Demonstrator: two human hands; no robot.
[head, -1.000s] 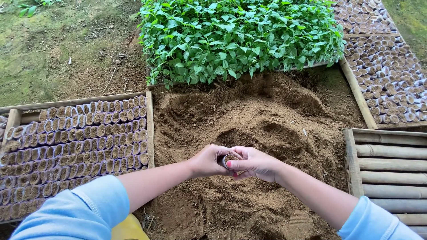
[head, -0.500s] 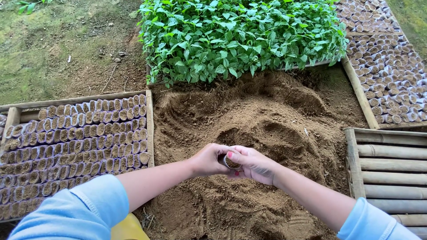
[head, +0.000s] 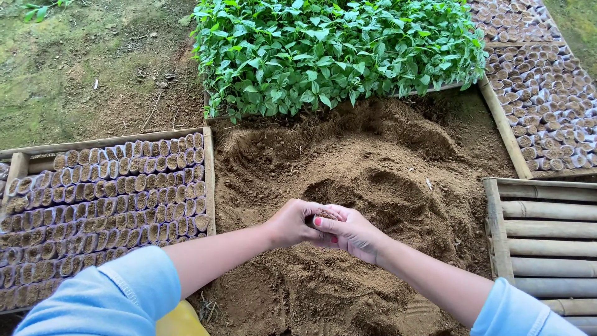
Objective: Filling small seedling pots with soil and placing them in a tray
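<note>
light blue sleeves, pushed up above the elbows, at 7 and 5 o'clock; forearms bare. right hand (head: 351,231) has red-painted nails; the left hand (head: 292,223) perhaps too, unclear.

Outdoor plant nursery, probably: seedling bed (head: 336,53), soil-filled pots (head: 106,199), soil heap (head: 373,162).

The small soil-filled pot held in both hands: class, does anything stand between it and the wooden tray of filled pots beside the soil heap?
Nothing visible does. The left hand and right hand hold the small soil-filled pot above the soil heap. Between it and the wooden tray of filled pots lies only loose soil.
</note>
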